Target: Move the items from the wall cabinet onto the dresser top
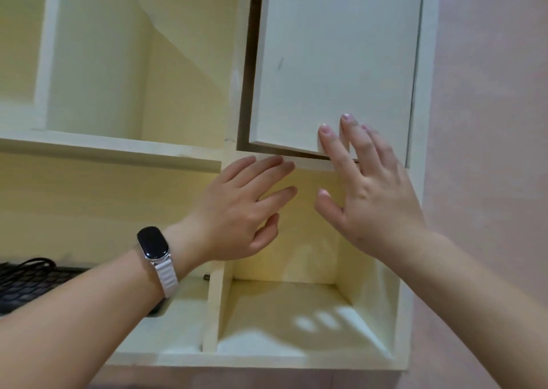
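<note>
A white wall cabinet door (pixel 335 62) at the upper right stands slightly ajar, with a dark gap along its left and bottom edges. The fingertips of my right hand (pixel 364 187) rest flat on the door's lower right corner, fingers spread. My left hand (pixel 240 210), with a white-strapped watch on the wrist, hovers open just below the door's bottom edge, holding nothing. What lies behind the door is hidden.
Cream open shelves (pixel 118 148) fill the left and the compartment (pixel 284 308) under the door. A black keyboard (pixel 32 285) with a cable lies on the lower left shelf. A pink wall (pixel 489 121) runs along the right.
</note>
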Tool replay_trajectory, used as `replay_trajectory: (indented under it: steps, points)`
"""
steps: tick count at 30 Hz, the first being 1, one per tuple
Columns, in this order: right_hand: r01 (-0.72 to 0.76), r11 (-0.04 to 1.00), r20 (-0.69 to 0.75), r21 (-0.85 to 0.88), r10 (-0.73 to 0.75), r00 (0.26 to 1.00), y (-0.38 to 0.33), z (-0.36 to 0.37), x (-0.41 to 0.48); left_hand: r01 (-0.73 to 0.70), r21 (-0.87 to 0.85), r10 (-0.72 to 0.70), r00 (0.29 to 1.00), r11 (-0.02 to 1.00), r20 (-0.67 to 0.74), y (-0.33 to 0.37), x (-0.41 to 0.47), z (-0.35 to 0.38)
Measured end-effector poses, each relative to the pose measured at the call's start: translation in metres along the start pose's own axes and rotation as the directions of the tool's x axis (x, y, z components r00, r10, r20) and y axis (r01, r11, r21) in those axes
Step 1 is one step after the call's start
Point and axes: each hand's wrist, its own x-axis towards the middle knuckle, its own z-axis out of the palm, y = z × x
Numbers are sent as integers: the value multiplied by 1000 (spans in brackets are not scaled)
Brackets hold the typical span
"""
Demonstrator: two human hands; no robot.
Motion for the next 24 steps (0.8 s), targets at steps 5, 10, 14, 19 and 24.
replay_trajectory:
  steps: [5, 10, 14, 19, 24]
  points:
    - [20, 987, 179, -157, 8, 984, -8, 11, 17, -4, 5, 4, 999, 1000, 49, 0, 1, -4]
    - [4, 980, 233, -198, 43, 971, -9, 19, 19, 8, -14, -8, 999, 1000, 40, -1, -2, -1]
    - [-27, 982, 315, -189, 87, 945, -14, 7, 21, 11, -6, -11, 999, 1000, 49, -2, -1, -4]
    - [-105, 989, 392, -103, 138, 910, -24, -8, 12, 43, -85, -36, 997, 995, 72, -1, 0, -11]
    - [-212, 977, 326, -14, 205, 923, -40, -17, -10, 89, -151, -90, 996, 985, 4, 16, -6, -21]
